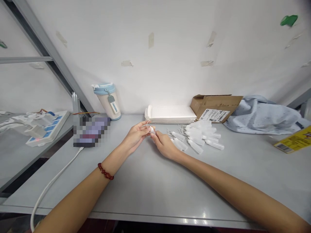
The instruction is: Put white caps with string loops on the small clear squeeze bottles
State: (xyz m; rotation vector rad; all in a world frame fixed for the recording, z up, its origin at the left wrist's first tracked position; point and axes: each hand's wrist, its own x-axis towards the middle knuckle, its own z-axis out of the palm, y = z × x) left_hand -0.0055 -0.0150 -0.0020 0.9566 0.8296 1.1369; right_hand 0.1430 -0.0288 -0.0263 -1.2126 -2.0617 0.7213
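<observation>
A small bottle (152, 129) is pinched between the fingertips of the left hand (137, 137) and right hand (166, 145), which are held together at the middle of the desk (145, 187). Loose bottles (205, 133) are heaped just to the right; a cardboard box (216, 108) is set at the far right.

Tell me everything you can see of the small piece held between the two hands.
The small piece has a white, plastic-looking part and a translucent-looking part beside it; a thin white strand curves up near it, apparently attached. The left hand and right hand both pinch it, over the gray table. The hands cover much of it, so its full shape can't be told.
</observation>
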